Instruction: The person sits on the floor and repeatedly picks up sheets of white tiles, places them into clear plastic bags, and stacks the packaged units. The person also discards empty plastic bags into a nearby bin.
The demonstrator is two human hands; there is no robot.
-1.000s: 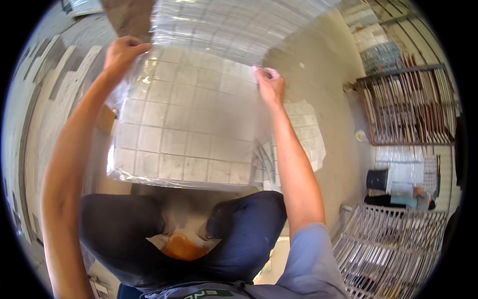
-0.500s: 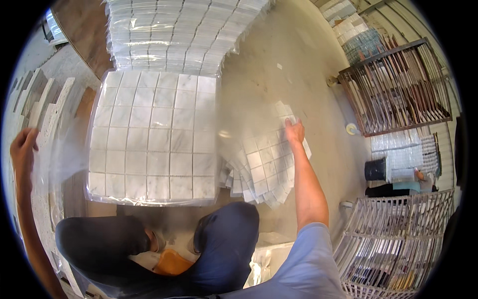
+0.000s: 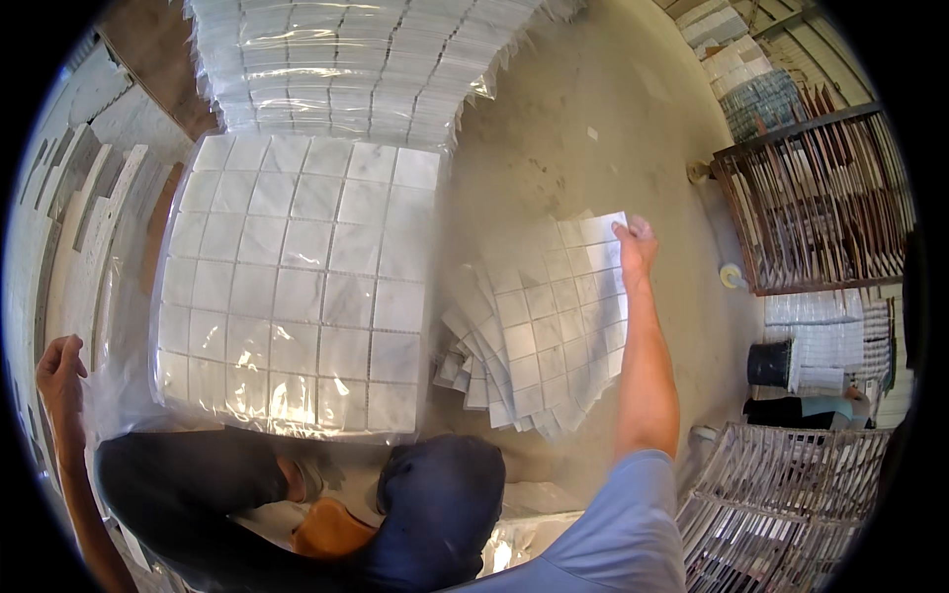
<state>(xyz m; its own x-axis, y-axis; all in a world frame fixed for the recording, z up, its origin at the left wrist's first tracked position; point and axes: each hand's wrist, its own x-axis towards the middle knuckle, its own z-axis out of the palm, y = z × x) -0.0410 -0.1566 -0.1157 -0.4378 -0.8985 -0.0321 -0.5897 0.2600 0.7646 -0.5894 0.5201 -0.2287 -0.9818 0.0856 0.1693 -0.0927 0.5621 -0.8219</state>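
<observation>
Here, the right hand (image 3: 638,247) pinched a corner of the top sheet (image 3: 565,301) between thumb and fingers, on a fanned pile (image 3: 476,348) right of the film-covered tiles (image 3: 292,296). The left hand's (image 3: 63,371) fingers curled beside clear film (image 3: 117,393); whether they gripped it, I couldn't tell.

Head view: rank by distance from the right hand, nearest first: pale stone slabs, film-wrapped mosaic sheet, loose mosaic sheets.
From the right hand:
1. Loose mosaic sheets, touching it.
2. Film-wrapped mosaic sheet, to its left.
3. Pale stone slabs, far left.
</observation>
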